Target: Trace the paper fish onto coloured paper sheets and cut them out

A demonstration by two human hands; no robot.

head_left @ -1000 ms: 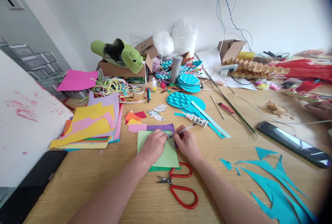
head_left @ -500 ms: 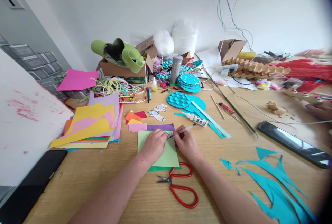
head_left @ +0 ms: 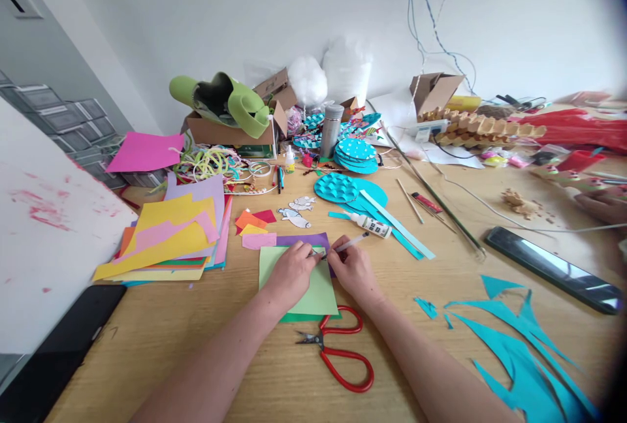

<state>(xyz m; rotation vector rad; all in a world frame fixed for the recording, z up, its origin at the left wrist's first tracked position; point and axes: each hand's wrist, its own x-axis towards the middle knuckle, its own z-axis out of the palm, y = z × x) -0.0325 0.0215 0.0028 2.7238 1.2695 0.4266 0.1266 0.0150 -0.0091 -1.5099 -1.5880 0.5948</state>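
My right hand (head_left: 353,269) pinches a slim white pen (head_left: 353,241), its tip low over a light green paper sheet (head_left: 298,292). My left hand (head_left: 291,273) lies on that sheet with its fingers bent, pressing a small pale paper cutout (head_left: 317,252) by the pen tip; the fingers hide most of the cutout. Under the light sheet a darker green sheet (head_left: 298,318) shows at the front edge. Purple paper (head_left: 306,239) lies behind it. Red-handled scissors (head_left: 321,339) rest partly open in front of the sheets. Two fish-shaped cutouts (head_left: 294,217) lie further back.
Coloured paper (head_left: 171,230) is stacked at left, beside a black phone (head_left: 73,338). A glue bottle (head_left: 373,225) and blue discs (head_left: 337,188) lie behind my right hand. Blue scraps (head_left: 514,351) and another phone (head_left: 548,269) are at right. Another person's hand (head_left: 602,204) shows at the far right.
The pen tip and right fingers have shifted very slightly over the cutout. Both hands keep nearly the same place; the whole view has drifted a little.
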